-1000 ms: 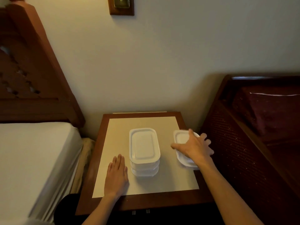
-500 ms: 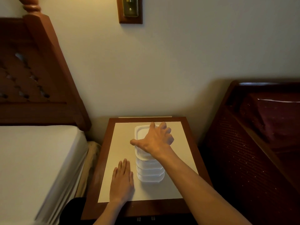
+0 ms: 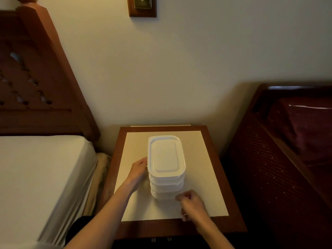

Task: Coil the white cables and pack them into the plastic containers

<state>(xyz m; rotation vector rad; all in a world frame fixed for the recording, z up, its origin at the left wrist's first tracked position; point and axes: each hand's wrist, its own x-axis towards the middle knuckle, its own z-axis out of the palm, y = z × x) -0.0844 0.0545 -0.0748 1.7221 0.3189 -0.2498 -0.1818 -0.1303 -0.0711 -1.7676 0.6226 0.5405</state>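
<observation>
Head view: a stack of lidded white plastic containers (image 3: 166, 168) stands near the middle of the bedside table (image 3: 212, 141), a little toward its back edge.
Stack: about four tubs, the top lid (image 3: 165, 155) closed; the upper tubs sit slightly off-line from the lower ones.
Left hand (image 3: 138, 170): at the stack's left side near the top tub, fingers curled toward its rim; whether it actually grips or only touches, I cannot tell.
Right hand (image 3: 192, 203): near the table's front edge, just beside the bottom tub's front-right corner, fingers curled in, holding nothing that can be seen.
White cables: none in sight; if packed, the opaque tubs hide them.
Surroundings: bed with white sheet (image 3: 41, 177) left of the table, dark red wooden furniture (image 3: 280, 159) to its right.
Risk: the tall, narrow stack looks tippy. A sideways push from the left hand high up could slide the upper tubs off, or topple all toward the table's right edge.
Second risk: lifting only the top tub may drag the one under it if the lids nest tightly.
</observation>
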